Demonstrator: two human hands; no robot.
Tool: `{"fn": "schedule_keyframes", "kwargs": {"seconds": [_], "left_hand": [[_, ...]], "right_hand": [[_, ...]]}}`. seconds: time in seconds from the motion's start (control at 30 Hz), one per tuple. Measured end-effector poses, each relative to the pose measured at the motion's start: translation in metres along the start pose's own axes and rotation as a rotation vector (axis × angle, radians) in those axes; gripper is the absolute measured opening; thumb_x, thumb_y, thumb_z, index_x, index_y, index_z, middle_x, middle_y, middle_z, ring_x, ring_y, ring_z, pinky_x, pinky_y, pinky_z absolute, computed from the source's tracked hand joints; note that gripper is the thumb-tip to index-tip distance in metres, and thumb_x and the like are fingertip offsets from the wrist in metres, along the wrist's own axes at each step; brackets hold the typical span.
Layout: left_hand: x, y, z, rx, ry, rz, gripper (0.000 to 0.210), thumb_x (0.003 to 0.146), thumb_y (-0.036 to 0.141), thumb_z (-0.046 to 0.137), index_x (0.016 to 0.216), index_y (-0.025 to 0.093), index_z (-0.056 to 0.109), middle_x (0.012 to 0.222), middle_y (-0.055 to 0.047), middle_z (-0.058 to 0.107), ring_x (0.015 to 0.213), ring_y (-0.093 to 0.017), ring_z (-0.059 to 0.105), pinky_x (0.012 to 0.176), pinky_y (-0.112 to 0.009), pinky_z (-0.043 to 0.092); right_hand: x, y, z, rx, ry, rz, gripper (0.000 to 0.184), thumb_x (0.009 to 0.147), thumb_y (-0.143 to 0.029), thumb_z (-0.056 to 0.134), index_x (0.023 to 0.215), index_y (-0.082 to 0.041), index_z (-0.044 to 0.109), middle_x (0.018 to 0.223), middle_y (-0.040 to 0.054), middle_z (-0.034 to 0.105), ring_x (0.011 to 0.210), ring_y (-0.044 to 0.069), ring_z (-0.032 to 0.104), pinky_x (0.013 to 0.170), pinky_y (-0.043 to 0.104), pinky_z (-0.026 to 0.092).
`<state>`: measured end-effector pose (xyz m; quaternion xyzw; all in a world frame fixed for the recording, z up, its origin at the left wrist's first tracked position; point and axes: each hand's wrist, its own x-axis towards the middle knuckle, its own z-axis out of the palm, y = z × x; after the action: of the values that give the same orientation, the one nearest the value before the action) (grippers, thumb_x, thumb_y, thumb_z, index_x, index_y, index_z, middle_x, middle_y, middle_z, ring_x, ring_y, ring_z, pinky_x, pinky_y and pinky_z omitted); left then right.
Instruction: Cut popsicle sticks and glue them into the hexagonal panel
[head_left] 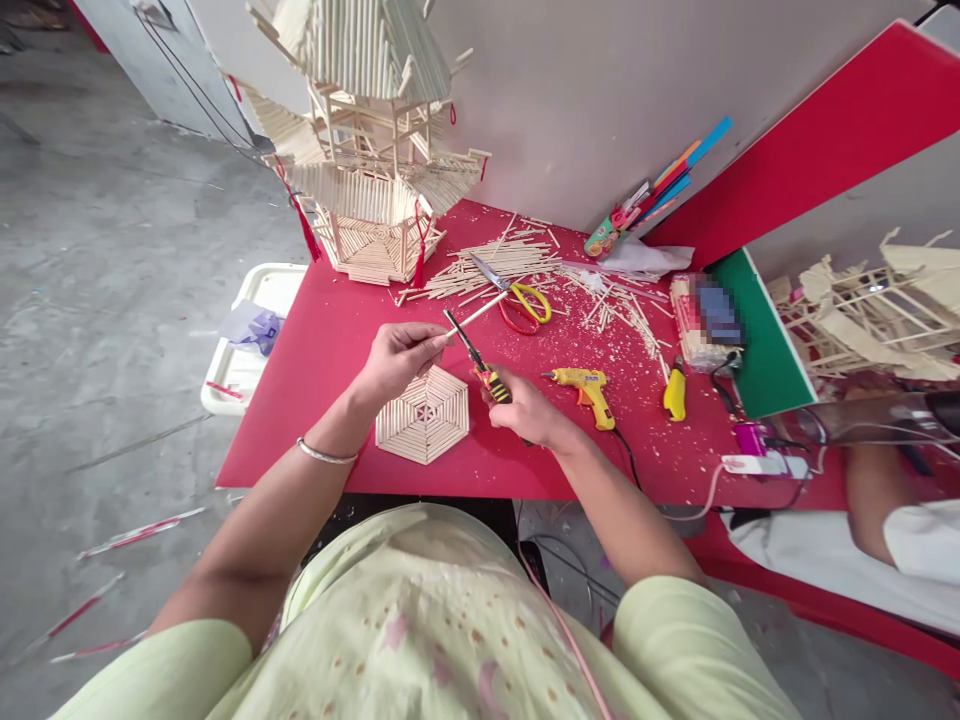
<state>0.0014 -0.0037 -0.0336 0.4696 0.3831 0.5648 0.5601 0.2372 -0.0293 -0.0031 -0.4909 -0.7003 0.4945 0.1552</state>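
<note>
My left hand [407,360] pinches one end of a thin wooden stick [480,313], which slants up to the right. My right hand [521,405] is closed around the yellow-and-black handles of a pair of cutting pliers [489,380]. The dark jaws of the pliers reach up to the stick just past my left fingertips; whether they touch it I cannot tell. Below my hands a hexagonal panel of wooden sticks [409,432] lies flat on the red table [300,390]. Scissors [525,300] with yellow and red handles lie just beyond the stick.
A stick-built pagoda [367,190] stands at the back left. Loose sticks [517,255] and crumbs spread over the table's rear. A yellow glue gun [589,392], a yellow utility knife [675,390] and a stick bundle [694,335] lie to the right. Another person's arm [874,490] rests at the far right.
</note>
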Motion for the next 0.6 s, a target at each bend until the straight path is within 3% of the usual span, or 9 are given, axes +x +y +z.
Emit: {"fn": "schedule_keyframes", "kwargs": {"seconds": [0.1, 0.17, 0.23, 0.33, 0.4, 0.43, 0.53, 0.6], "left_hand": [[0.008, -0.006, -0.004, -0.124, -0.003, -0.019, 0.037, 0.069, 0.047, 0.093, 0.082, 0.015, 0.080, 0.056, 0.001, 0.058, 0.042, -0.005, 0.041, 0.041, -0.021, 0.029], [0.015, -0.013, -0.010, -0.042, 0.072, -0.028, 0.038, 0.070, 0.049, 0.091, 0.081, 0.015, 0.079, 0.058, -0.001, 0.062, 0.045, -0.008, 0.048, 0.044, -0.022, 0.036], [0.023, -0.018, -0.015, 0.156, 0.218, -0.013, 0.034, 0.072, 0.045, 0.090, 0.081, 0.014, 0.080, 0.064, -0.004, 0.068, 0.054, -0.011, 0.058, 0.053, -0.023, 0.046], [0.030, -0.020, -0.018, 0.385, 0.345, 0.082, 0.041, 0.065, 0.027, 0.093, 0.104, 0.018, 0.082, 0.109, -0.011, 0.080, 0.094, -0.022, 0.073, 0.076, -0.028, 0.058], [0.030, -0.017, -0.015, 0.340, 0.270, 0.164, 0.066, 0.061, 0.018, 0.094, 0.124, 0.024, 0.077, 0.134, -0.012, 0.074, 0.118, -0.027, 0.070, 0.087, -0.031, 0.059], [0.028, -0.014, -0.013, 0.264, 0.195, 0.182, 0.075, 0.061, 0.018, 0.095, 0.132, 0.026, 0.073, 0.136, -0.013, 0.072, 0.121, -0.028, 0.069, 0.089, -0.032, 0.060], [0.022, -0.007, -0.006, -0.004, -0.018, 0.123, 0.081, 0.067, 0.030, 0.097, 0.142, 0.025, 0.066, 0.116, -0.013, 0.079, 0.106, -0.027, 0.076, 0.085, -0.035, 0.063], [0.020, -0.005, -0.004, -0.095, -0.032, 0.066, 0.075, 0.068, 0.039, 0.097, 0.136, 0.021, 0.070, 0.095, -0.010, 0.081, 0.088, -0.023, 0.078, 0.079, -0.034, 0.064]], "right_hand": [[0.002, -0.009, 0.002, 0.425, -0.243, 0.080, 0.058, 0.059, -0.021, 0.056, 0.117, -0.020, 0.063, 0.093, 0.0049, 0.066, 0.083, 0.022, 0.061, 0.076, 0.037, 0.056], [0.003, -0.010, 0.002, 0.600, -0.340, 0.106, 0.067, 0.057, -0.021, 0.056, 0.123, -0.018, 0.062, 0.095, 0.0072, 0.066, 0.084, 0.022, 0.061, 0.080, 0.041, 0.057], [0.004, -0.009, 0.001, 0.656, -0.364, 0.116, 0.072, 0.057, -0.023, 0.056, 0.128, -0.017, 0.061, 0.097, 0.0090, 0.067, 0.085, 0.023, 0.061, 0.083, 0.045, 0.058], [0.003, -0.006, -0.001, 0.669, -0.393, 0.115, 0.077, 0.058, -0.026, 0.056, 0.134, -0.017, 0.057, 0.098, 0.0102, 0.065, 0.087, 0.024, 0.060, 0.089, 0.051, 0.057], [0.003, -0.005, -0.001, 0.674, -0.433, 0.111, 0.079, 0.058, -0.027, 0.054, 0.136, -0.016, 0.054, 0.099, 0.0105, 0.065, 0.086, 0.024, 0.059, 0.093, 0.055, 0.055], [0.003, -0.004, 0.000, 0.677, -0.450, 0.110, 0.079, 0.057, -0.027, 0.054, 0.136, -0.016, 0.053, 0.099, 0.0109, 0.065, 0.084, 0.024, 0.059, 0.094, 0.056, 0.054], [0.000, -0.005, 0.004, 0.670, -0.467, 0.105, 0.077, 0.059, -0.030, 0.053, 0.134, -0.015, 0.054, 0.101, 0.0130, 0.065, 0.084, 0.025, 0.059, 0.095, 0.059, 0.053], [-0.005, -0.009, 0.005, 0.642, -0.451, 0.082, 0.073, 0.061, -0.034, 0.053, 0.131, -0.015, 0.057, 0.101, 0.0139, 0.065, 0.089, 0.027, 0.061, 0.095, 0.060, 0.053]]}}
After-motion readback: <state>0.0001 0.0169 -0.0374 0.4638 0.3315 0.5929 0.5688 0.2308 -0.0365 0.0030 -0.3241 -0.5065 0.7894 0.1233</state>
